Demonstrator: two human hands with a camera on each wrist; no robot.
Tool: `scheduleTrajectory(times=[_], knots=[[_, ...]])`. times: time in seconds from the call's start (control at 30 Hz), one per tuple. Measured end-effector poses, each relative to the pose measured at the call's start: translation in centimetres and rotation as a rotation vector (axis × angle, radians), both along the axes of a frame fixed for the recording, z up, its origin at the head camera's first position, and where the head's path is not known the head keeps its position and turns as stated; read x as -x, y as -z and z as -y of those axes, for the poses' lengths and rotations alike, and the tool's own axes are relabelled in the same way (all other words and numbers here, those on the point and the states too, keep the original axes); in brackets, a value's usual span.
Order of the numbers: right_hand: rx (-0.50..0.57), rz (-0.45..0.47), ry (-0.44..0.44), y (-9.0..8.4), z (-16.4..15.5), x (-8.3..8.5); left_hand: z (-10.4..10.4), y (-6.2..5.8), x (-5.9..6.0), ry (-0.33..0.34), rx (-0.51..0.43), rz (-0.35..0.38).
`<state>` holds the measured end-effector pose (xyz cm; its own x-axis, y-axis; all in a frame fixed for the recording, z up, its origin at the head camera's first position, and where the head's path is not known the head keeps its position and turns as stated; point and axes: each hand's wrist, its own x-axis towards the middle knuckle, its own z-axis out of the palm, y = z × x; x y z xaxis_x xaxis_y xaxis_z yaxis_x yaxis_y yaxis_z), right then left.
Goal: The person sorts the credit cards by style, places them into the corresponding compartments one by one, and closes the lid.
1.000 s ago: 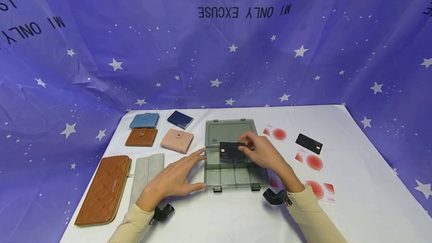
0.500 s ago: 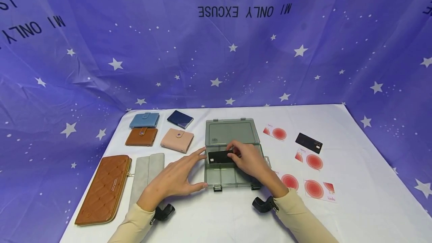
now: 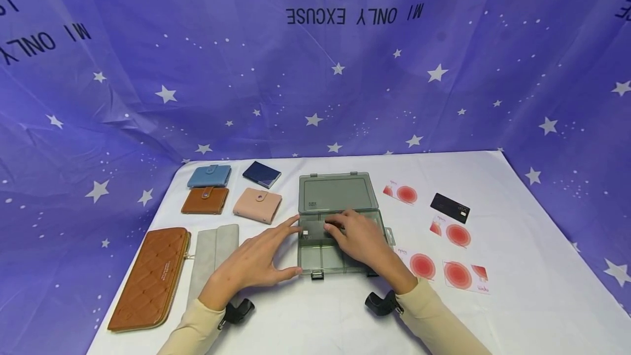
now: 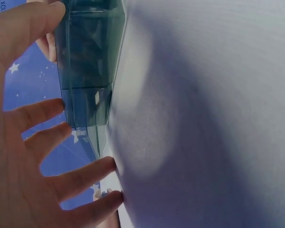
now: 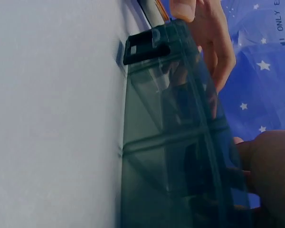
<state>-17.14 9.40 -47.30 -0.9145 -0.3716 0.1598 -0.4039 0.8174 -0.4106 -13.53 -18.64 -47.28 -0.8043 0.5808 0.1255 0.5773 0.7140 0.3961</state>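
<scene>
— Card (image 3: 313,230) position? 
— Lies flat in the box's (image 3: 320,256) back compartment, long axis left-right, under the right hand's (image 3: 362,240) fingertips. 
— Left hand (image 3: 253,262)? 
— Spread wide, bracing the box.

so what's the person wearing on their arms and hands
Both arms wear long cream sleeves ending at the wrists. A black camera mount is strapped under each wrist, one on the left and one on the right. The left hand and right hand are bare: no gloves.
</scene>
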Motion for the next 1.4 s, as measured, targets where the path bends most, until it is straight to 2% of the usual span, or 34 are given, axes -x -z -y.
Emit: scheduleTrajectory(times=[0.13, 0.37, 0.5, 0.63, 0.73, 0.93, 1.03, 1.2, 1.4], knots=[[-0.047, -0.004, -0.001, -0.4, 0.1, -0.1, 0.0, -0.1, 0.1, 0.0, 0.004, -0.004], [-0.024, 0.034, -0.063, -1.6, -1.0, 0.1, 0.0, 0.0, 0.1, -0.01, 0.003, 0.0], [0.026, 0.025, -0.124, -2.6, -3.7, 0.9, 0.0, 0.1, 0.0, -0.008, 0.004, 0.0], [0.098, 0.023, -0.129, -3.6, -7.4, 2.2, -0.1, 0.1, -0.1, -0.006, 0.003, -0.014], [0.124, 0.029, -0.1, -3.9, -10.3, 3.2, -0.1, 0.1, 0.0, -0.002, -0.001, -0.012], [0.184, 0.042, -0.012, -3.5, -16.5, 4.7, -0.1, 0.1, 0.1, -0.008, 0.0, -0.031], [0.198, 0.053, 0.048, -3.0, -19.5, 4.9, -0.1, 0.1, 0.2, -0.008, 0.002, -0.033], [0.163, 0.068, 0.16, -2.0, -23.4, 4.8, -0.1, 0.2, 0.1, -0.014, 0.009, -0.014], [0.113, 0.058, 0.221, -1.1, -26.5, 4.5, 0.0, 0.0, 0.1, -0.016, 0.008, 0.0]])
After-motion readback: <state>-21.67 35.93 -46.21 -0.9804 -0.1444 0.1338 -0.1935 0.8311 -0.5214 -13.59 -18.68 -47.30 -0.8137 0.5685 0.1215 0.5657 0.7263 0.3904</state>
